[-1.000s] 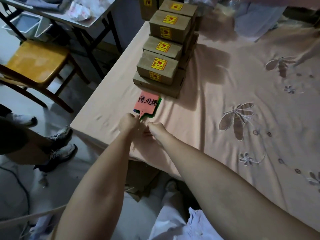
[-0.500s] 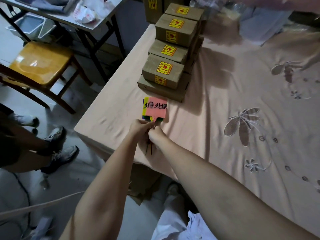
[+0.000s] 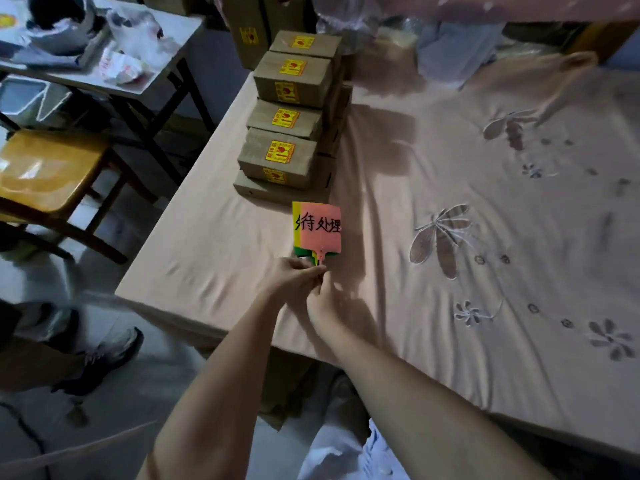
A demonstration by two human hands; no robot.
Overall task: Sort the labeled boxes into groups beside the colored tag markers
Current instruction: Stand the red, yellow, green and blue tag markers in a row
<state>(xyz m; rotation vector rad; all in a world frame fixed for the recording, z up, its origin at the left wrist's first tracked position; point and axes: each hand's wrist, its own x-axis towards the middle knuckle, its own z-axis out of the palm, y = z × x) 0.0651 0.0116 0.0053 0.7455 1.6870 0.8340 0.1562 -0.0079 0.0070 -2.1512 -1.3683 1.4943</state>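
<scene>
- One table (image 3: 485, 341) fills most of the view, covered with a pink cloth that has embroidered flowers.
- One second table (image 3: 145, 81) stands at the upper left with crumpled bags on it, and one wooden chair (image 3: 45, 168) with a yellow seat stands in front of it.
- The brown boxes (image 3: 277, 157) stand in one stacked row at the left edge of the pink table. I can count four top boxes, each with a yellow and red label; at least one flatter box lies under the nearest, and the lower ones behind are partly hidden.
- The left hand (image 3: 294, 278) and the right hand (image 3: 325, 303) meet just in front of the stack, over the near left part of the table. Both have fingers curled and pinch the thin stems of the tag markers.
- The tag markers (image 3: 320, 230) are held upright as one bunch, just before the nearest box. Three colours show: pink in front with black handwritten characters, yellow behind it at the left, green at the bottom edge.
- One dark shoe (image 3: 104, 355) of another person is on the floor at the left.
</scene>
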